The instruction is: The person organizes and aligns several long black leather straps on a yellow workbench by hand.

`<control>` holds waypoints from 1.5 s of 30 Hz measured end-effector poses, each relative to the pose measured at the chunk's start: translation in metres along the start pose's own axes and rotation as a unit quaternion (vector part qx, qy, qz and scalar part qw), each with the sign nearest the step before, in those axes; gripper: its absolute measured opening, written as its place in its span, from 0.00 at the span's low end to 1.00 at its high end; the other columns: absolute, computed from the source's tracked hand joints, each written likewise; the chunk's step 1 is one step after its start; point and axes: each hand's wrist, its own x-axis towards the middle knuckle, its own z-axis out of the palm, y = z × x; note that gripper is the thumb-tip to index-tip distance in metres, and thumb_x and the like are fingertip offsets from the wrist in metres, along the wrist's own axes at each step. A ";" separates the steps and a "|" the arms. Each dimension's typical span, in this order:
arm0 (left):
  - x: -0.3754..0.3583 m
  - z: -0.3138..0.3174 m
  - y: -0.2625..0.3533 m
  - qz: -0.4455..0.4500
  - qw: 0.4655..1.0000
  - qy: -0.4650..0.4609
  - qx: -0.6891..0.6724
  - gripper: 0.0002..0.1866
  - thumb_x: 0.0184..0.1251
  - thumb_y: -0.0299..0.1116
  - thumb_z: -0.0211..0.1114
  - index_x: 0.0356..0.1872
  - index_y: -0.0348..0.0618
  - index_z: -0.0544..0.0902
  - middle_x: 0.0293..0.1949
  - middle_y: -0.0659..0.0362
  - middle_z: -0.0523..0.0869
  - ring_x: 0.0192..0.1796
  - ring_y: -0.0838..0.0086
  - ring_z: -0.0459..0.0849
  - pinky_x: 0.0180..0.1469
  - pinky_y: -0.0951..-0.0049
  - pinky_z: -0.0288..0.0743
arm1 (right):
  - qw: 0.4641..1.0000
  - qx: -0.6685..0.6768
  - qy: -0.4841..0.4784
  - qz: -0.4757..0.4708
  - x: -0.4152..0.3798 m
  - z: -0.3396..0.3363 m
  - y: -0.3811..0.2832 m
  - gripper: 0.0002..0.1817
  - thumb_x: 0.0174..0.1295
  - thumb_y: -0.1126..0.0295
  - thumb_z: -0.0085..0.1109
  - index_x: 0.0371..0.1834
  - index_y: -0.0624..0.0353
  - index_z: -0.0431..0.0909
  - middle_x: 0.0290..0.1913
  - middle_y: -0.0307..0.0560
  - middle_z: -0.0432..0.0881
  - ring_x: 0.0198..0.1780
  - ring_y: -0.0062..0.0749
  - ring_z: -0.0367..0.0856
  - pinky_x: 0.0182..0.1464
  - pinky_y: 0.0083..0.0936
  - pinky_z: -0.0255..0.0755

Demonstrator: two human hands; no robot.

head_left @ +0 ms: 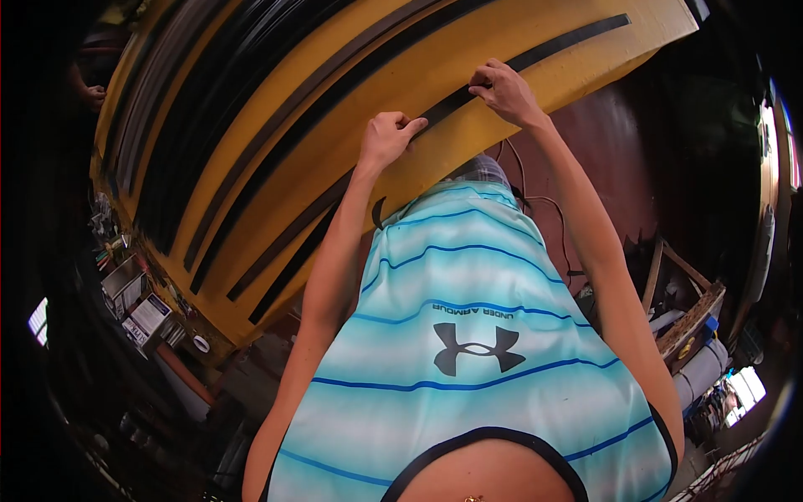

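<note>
A long, flat black strip (569,40) lies along the near side of the yellow tabletop, and both hands are at it. My left hand (387,139) is closed with its thumb and fingertips at the strip's edge. Farther up and to the right, my right hand (503,90) pinches the same strip between thumb and fingers. The strip's material cannot be made out. Beyond it, more dark strips run roughly parallel, including a black one (326,94) and a brownish one (288,109). A small curved dark piece (378,212) is at the table's near edge, by my left forearm.
The yellow table (585,75) has its near edge against my front. Another person's hand (94,96) shows at the far left. Boxes and papers (149,318) stand at lower left. A cable (556,213) hangs right of me, and a wooden frame (690,314) stands at right.
</note>
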 end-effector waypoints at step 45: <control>0.018 0.017 0.029 -0.019 0.997 -0.018 0.069 0.22 0.69 0.50 0.72 0.28 0.38 0.88 0.21 0.58 0.89 0.19 0.78 0.82 0.26 0.73 0.74 | 0.996 0.065 0.037 0.046 -0.005 -0.008 0.023 0.10 0.55 0.68 0.75 0.37 0.59 0.87 0.37 0.47 0.80 0.41 0.40 0.83 0.46 0.35 0.77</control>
